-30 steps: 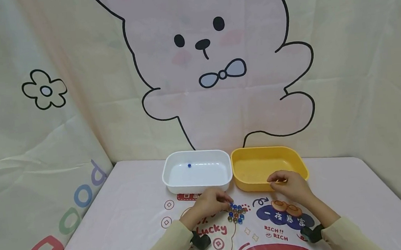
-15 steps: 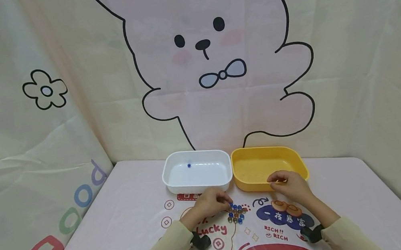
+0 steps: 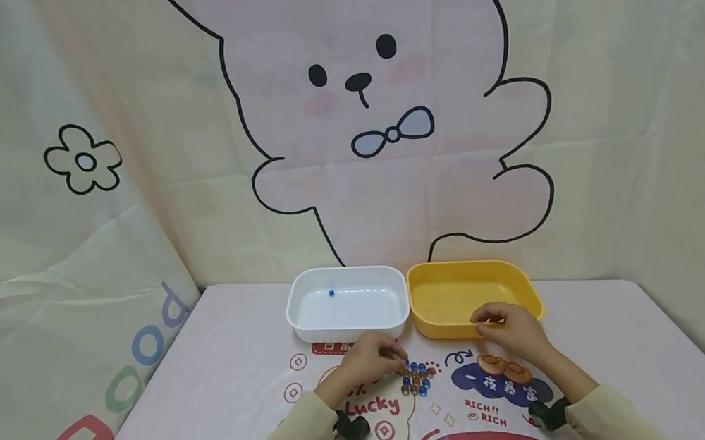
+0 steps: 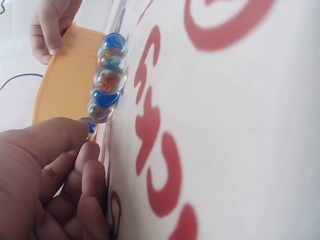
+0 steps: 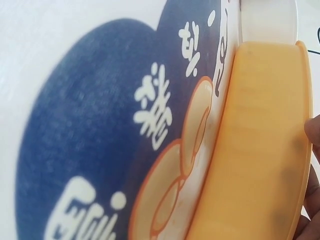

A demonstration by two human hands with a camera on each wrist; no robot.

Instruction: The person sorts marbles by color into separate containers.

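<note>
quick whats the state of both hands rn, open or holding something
Left hand: closed, pinching a blue-and-clear marble.
Right hand: fingers bent at the rim of the yellow tray; cannot tell whether it grips.

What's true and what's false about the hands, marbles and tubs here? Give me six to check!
1. The left hand pinches a marble. True.
2. The yellow tub is beside the white tub. True.
3. The white tub is full of marbles. False: just one blue marble lies in it.
4. Both hands are inside the white tub. False: the right hand touches the yellow tub.
5. A bunch of marbles lies on the table. True.
6. Every marble in that bunch is blue. False: some look brown.
</note>
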